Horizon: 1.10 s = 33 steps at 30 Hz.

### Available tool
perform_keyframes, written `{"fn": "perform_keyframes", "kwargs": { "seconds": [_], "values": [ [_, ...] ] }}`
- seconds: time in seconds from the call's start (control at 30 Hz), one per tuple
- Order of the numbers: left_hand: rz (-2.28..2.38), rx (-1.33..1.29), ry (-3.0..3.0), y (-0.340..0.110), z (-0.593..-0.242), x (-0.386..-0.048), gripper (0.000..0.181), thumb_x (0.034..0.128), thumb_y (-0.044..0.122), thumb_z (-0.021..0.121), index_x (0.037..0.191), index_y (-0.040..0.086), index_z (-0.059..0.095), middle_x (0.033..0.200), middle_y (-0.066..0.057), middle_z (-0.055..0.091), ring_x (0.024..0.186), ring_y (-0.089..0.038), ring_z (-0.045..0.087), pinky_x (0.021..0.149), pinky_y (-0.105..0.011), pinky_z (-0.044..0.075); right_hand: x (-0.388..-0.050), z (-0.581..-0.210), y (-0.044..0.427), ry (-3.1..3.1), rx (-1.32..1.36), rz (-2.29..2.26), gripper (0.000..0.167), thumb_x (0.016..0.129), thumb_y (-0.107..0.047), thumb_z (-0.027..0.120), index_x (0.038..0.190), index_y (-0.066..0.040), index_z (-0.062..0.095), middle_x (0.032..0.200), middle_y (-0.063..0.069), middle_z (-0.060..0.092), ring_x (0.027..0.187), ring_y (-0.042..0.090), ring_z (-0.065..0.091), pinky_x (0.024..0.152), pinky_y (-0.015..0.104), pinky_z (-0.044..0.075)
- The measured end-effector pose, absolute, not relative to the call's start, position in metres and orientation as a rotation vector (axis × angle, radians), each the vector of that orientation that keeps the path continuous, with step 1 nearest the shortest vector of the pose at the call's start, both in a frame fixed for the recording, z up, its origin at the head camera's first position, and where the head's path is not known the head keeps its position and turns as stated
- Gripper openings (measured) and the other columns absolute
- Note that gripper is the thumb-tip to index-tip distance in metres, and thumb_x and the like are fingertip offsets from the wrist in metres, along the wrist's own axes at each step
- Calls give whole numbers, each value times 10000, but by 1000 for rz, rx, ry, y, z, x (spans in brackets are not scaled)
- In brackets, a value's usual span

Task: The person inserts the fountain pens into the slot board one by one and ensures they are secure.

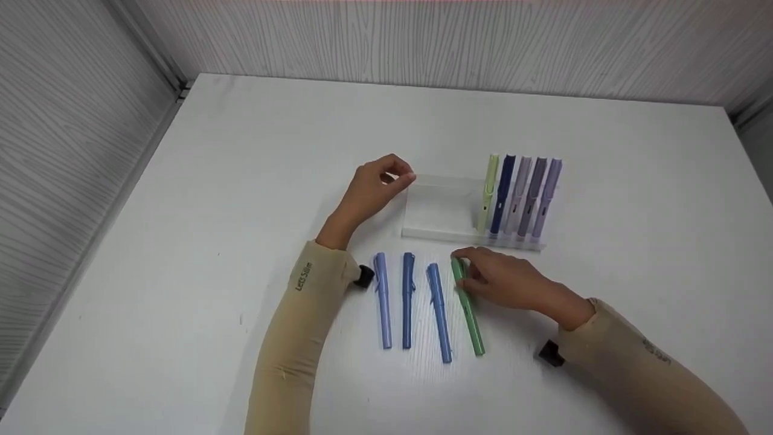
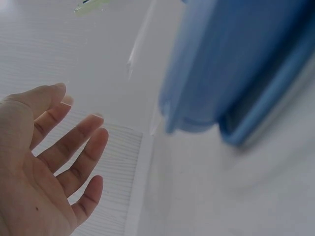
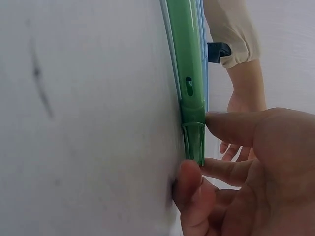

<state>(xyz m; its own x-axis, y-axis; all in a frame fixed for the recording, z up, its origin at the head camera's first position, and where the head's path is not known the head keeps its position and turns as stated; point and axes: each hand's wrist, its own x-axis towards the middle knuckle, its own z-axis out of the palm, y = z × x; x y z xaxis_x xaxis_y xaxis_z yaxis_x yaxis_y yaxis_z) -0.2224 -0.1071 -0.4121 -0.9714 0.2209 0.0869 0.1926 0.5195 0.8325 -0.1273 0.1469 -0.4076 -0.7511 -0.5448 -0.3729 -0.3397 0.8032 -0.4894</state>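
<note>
A green pen point(image 1: 468, 314) lies on the table, and my right hand point(image 1: 510, 278) pinches its capped upper end between thumb and fingers; the right wrist view shows the thumb and fingers of this hand point(image 3: 261, 167) around the cap of the green pen point(image 3: 189, 73). My left hand point(image 1: 377, 187) touches the upper left corner of a clear pen rack point(image 1: 441, 234) with thumb and forefinger close together. In the left wrist view the fingers of the left hand point(image 2: 54, 162) are loosely bent.
Left of the green pen lie a blue pen point(image 1: 441, 320), a darker blue pen point(image 1: 407, 308) and a light violet pen point(image 1: 384, 308). Several pens, among them a yellow-green one point(image 1: 490, 181) and a navy one point(image 1: 503, 193), stand on the rack's right half.
</note>
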Motion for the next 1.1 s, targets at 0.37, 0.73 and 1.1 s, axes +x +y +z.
{"fn": "perform_keyframes", "kwargs": {
  "seconds": [0.37, 0.73, 1.1],
  "values": [
    [1480, 359, 2703, -107, -411, -222, 232, 947, 336, 616, 1052, 134, 658, 1030, -22, 683, 977, -146, 600, 899, -278, 485, -126, -406, 135, 2542, -597, -476, 493, 949, -205, 587, 1409, -90, 451, 789, 33, 524, 711, 149, 520, 538, 254, 393],
    [1472, 362, 2704, -108, -408, -223, 247, 950, 348, 610, 1069, 136, 651, 1059, -22, 680, 994, -147, 593, 914, -278, 477, -125, -406, 137, 2565, -663, -503, 448, 939, -176, 584, 1368, -101, 480, 672, -5, 482, 547, 102, 464, 465, 253, 357],
    [1462, 344, 2713, -107, -411, -222, 233, 948, 339, 615, 1065, 142, 654, 1049, -14, 680, 984, -138, 591, 907, -271, 480, -125, -407, 143, 2535, -661, -625, 452, 935, -166, 600, 1370, -136, 485, 726, 0, 548, 575, 94, 478, 504, 253, 399]
  ]
}}
